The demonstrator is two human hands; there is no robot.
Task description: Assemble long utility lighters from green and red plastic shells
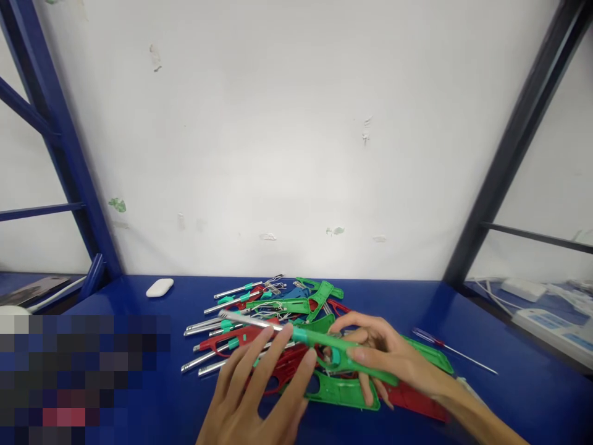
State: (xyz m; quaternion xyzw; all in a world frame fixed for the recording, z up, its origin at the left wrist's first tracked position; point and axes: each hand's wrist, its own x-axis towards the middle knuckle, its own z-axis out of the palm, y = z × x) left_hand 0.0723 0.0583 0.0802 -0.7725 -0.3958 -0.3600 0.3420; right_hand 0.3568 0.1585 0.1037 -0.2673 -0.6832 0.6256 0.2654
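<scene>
My right hand (393, 355) is closed around the green handle of a long-nosed gas lighter (340, 347), its thumb on top. The lighter's metal tube points up and left, and a teal trigger shows in its opening. My left hand (259, 392) is spread out just below the tube, fingertips close to it; I cannot tell whether they touch. Beneath both hands lies a pile of lighter parts: metal tubes (199, 361) with teal pieces, red casing halves (419, 400) and green casing halves (345, 392). My hands hide part of the pile.
A screwdriver (454, 351) lies on the blue table (152, 346) to the right. A white case (160, 287) sits at the back left. Behind rises a white wall (296, 154) between dark blue posts. A power strip (556, 334) is at the far right.
</scene>
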